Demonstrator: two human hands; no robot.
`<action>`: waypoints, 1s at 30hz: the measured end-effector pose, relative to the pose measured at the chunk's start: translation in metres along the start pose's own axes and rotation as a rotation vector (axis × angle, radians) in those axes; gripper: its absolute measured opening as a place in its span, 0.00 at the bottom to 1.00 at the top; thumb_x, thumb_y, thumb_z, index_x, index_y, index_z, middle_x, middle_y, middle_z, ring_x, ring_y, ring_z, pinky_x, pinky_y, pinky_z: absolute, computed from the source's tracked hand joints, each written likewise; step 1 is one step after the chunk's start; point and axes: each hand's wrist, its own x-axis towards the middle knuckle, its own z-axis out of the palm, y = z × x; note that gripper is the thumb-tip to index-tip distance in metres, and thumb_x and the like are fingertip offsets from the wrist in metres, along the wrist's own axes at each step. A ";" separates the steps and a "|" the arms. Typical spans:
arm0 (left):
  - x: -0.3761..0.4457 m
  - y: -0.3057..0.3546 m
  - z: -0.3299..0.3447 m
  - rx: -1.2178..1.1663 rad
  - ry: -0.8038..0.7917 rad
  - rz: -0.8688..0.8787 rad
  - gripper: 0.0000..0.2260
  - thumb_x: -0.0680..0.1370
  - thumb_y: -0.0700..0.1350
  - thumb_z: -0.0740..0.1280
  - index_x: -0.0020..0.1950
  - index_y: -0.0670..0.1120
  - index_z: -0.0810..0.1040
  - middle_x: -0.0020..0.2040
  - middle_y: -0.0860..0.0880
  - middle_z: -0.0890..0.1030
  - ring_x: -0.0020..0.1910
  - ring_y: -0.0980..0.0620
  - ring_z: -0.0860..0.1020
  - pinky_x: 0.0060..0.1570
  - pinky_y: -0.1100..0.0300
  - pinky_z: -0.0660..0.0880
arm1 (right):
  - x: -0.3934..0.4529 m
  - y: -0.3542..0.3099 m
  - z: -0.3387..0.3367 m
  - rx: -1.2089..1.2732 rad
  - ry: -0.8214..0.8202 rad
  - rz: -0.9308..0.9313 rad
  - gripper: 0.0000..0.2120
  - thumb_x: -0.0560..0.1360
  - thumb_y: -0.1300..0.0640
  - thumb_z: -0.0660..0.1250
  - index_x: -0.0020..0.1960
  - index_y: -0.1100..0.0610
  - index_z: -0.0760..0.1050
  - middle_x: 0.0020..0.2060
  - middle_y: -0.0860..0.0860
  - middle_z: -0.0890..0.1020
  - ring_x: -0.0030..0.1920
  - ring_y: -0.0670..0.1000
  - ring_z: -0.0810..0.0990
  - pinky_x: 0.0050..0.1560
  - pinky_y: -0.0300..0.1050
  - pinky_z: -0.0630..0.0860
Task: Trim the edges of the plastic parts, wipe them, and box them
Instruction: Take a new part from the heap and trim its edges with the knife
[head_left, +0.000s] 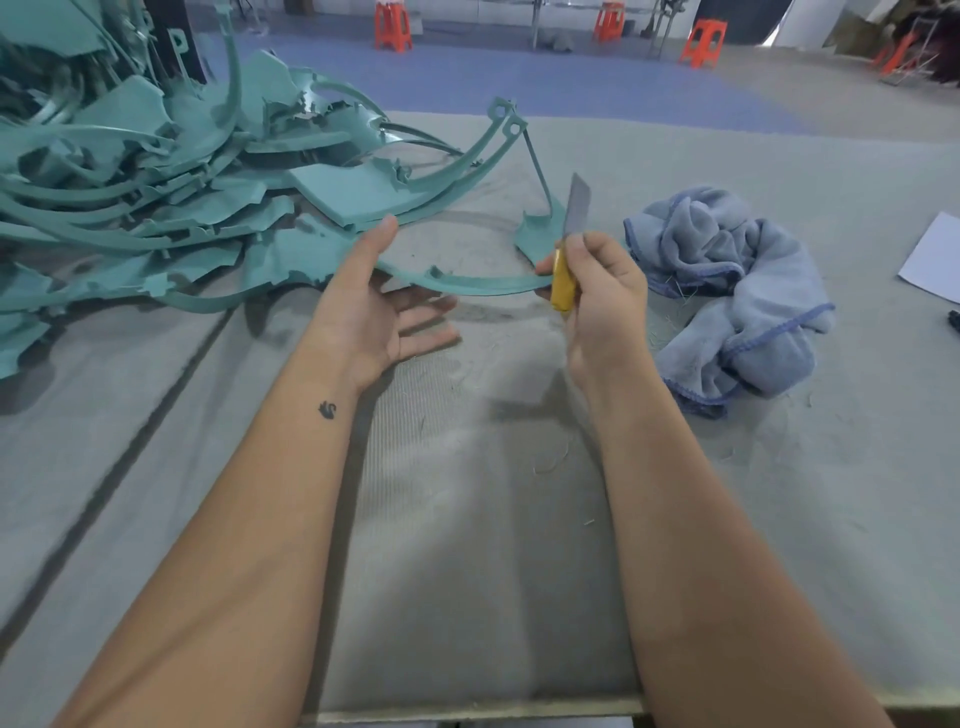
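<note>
1. Left hand: palm up, fingers straight and spread wide. The thumb points up and touches the near edge of the teal parts; the curved strip passes over the palm. No curled grip visible.
2. Right hand: fingers wrapped tight around the yellow handle of a utility knife. The flat grey blade is extended and points up and away, alongside the part's broad end.
3. Plastic part: a thin teal strip, matte and smooth, bowed in a shallow arc between the two hands above the counter. Small moulded tab on its upper edge. At the right hand it widens into a flat panel with a thin bar rising from it.
4. Pile of teal parts: heaped at far left on the counter; long curved bands, flat plates, jagged flash edges, two ends with ringed holes.
5. Cloth: grey-blue towel, plush nap, darker blue stitched hem, crumpled just right of the right hand.
6. Counter: covered in grey ribbed fabric, dotted with fine shavings.
7. White sheet at the right edge.
8. Orange stools on the floor beyond.
</note>
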 end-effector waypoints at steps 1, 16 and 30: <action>-0.001 0.001 0.000 0.044 0.006 0.017 0.34 0.69 0.65 0.70 0.70 0.51 0.69 0.60 0.41 0.80 0.54 0.41 0.82 0.45 0.45 0.81 | 0.001 0.000 -0.002 0.020 0.052 0.031 0.09 0.80 0.60 0.62 0.41 0.56 0.75 0.30 0.50 0.81 0.32 0.46 0.78 0.35 0.40 0.76; -0.004 0.006 -0.008 0.456 0.363 0.830 0.10 0.71 0.53 0.76 0.37 0.51 0.77 0.29 0.61 0.79 0.30 0.65 0.73 0.32 0.70 0.69 | 0.004 -0.013 -0.012 0.377 0.286 0.209 0.08 0.83 0.55 0.55 0.46 0.54 0.67 0.42 0.59 0.83 0.35 0.53 0.80 0.33 0.42 0.77; 0.009 -0.003 -0.018 0.651 0.477 0.714 0.10 0.76 0.57 0.67 0.39 0.54 0.73 0.37 0.56 0.78 0.35 0.58 0.74 0.39 0.57 0.73 | -0.003 0.007 0.011 -0.452 0.137 0.024 0.21 0.81 0.43 0.52 0.40 0.50 0.77 0.30 0.44 0.70 0.32 0.44 0.68 0.41 0.44 0.65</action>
